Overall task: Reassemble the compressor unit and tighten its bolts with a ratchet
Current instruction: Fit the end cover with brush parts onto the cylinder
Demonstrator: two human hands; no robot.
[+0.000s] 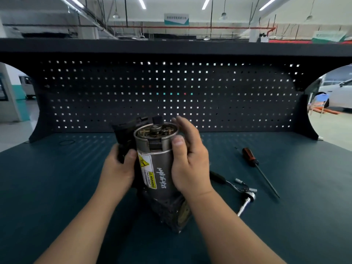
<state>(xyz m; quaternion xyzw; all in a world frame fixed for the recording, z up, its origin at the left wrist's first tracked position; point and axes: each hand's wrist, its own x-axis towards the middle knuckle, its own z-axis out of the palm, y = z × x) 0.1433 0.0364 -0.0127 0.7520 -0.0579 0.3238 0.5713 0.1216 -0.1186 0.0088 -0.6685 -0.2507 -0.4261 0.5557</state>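
Note:
The compressor unit [158, 168] stands tilted on the bench in the middle of the head view. It is a grey metal cylinder with a yellow warning label and white handwriting. Its top end is uncovered, showing a shaft and windings. My right hand [188, 161] wraps round the cylinder's right side, thumb on the front near the rim. My left hand [118, 166] grips a black plastic part [125, 134] against the cylinder's left side. The ratchet [238, 189] lies on the bench to the right, with small sockets beside its head.
A screwdriver [257, 166] with a dark orange handle lies right of the ratchet. A thin black ring [66, 142] lies at the back left of the dark green bench [57, 187]. A black pegboard wall [171, 92] closes off the back.

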